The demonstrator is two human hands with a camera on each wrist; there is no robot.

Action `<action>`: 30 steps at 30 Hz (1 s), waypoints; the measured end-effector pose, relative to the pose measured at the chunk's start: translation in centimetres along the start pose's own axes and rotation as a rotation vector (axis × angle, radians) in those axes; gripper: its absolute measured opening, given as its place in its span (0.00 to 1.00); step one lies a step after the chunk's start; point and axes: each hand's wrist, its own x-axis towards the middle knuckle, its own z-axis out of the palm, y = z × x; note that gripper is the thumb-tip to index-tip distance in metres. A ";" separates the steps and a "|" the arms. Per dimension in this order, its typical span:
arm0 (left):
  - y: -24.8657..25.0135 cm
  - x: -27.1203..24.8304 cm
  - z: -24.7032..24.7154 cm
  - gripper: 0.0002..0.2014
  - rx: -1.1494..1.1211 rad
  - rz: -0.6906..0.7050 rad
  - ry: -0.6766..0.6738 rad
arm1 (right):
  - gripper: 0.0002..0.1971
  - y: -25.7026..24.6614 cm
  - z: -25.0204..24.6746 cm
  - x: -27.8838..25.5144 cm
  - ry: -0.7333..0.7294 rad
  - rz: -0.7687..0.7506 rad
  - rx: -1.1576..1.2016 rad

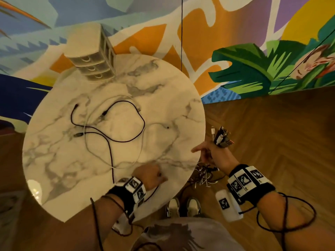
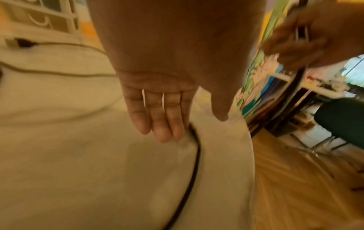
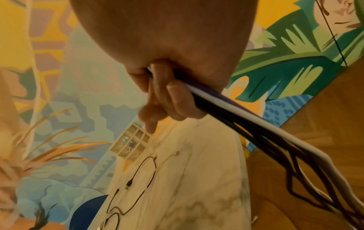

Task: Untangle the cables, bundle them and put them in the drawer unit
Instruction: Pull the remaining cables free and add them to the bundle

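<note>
Black cables and a thin white cable lie looped on the round marble table. The pale drawer unit stands at the table's far left edge, drawers closed. My left hand is low over the near edge with straight fingers, fingertips beside a black cable that runs off toward me. My right hand, beyond the table's right edge, grips a bunch of cables. Their plug ends stick up above the fist and the tangled rest hangs below.
A painted mural wall stands behind the table and wooden floor lies to the right. My shoes are at the table's near edge. A dark chair stands further off on the right. The drawer unit also shows past my right fingers.
</note>
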 end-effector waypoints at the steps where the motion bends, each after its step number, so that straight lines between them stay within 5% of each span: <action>1: 0.2 -0.2 1.1 0.15 0.008 -0.009 0.015 | 0.19 0.2 0.3 -0.1 -0.016 0.010 -0.005; 7: 2.3 -1.1 2.8 0.11 -0.091 0.053 0.128 | 0.19 2.2 1.9 -1.0 -0.081 0.112 -0.048; 13: 5.1 -1.9 0.6 0.07 -0.451 0.233 0.473 | 0.25 3.8 5.2 -2.0 -0.151 0.107 -0.205; 18: 5.2 -2.5 1.3 0.05 -0.493 0.170 0.511 | 0.19 3.0 6.7 -2.1 -0.119 -0.036 -0.305; 24: 0.7 -2.8 4.6 0.10 -0.390 0.088 0.307 | 0.24 2.5 4.5 -0.7 0.060 -0.022 -0.012; 30: -7.8 -4.0 5.3 0.14 -0.437 -0.099 0.450 | 0.29 2.5 1.6 0.2 0.296 -0.008 0.012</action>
